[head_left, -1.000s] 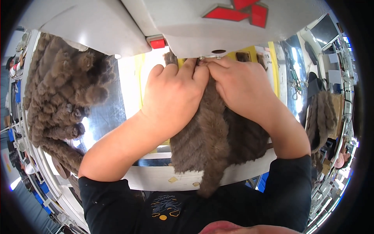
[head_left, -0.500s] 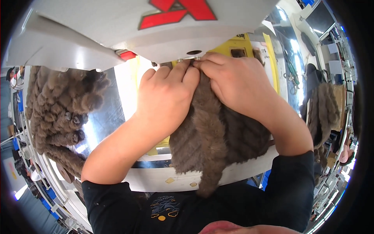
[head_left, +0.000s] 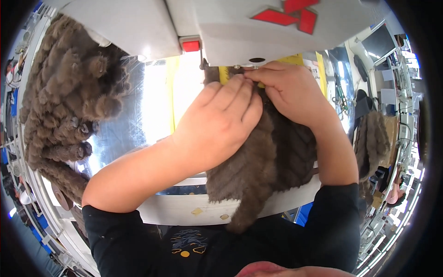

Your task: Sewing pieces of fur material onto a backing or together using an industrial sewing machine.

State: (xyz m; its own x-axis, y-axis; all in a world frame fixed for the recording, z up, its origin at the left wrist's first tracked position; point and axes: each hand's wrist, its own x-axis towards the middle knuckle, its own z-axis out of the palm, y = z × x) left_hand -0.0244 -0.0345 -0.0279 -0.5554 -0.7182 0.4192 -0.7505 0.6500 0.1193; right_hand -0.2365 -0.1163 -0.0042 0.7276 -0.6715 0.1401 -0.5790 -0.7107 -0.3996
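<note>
My left hand [head_left: 217, 121] rests over a brown fur piece [head_left: 244, 175], fingers bent and pressed together at its top end. My right hand [head_left: 293, 92] is closed in a pinch on the same fur, close beside the left fingertips and just below the head of a grey sewing machine [head_left: 230, 39]. What exactly the fingertips hold is partly hidden. The fur hangs toward me over the front edge of the white table [head_left: 180, 205], with a lighter narrow strip lying over a darker, wider part.
A large pile of brown fur pieces [head_left: 64, 101] lies on the left. At the right are more draped fur strips [head_left: 371, 143], scissors [head_left: 340, 104] and a cardboard piece [head_left: 387, 134]. Yellow strips [head_left: 173, 92] run along the work surface. Shelving with clutter lines both outer sides.
My left hand has moved right and now lies more across the fur strip, fingers closer to the right hand. The strip leans more to the lower left. The view has shifted slightly.
</note>
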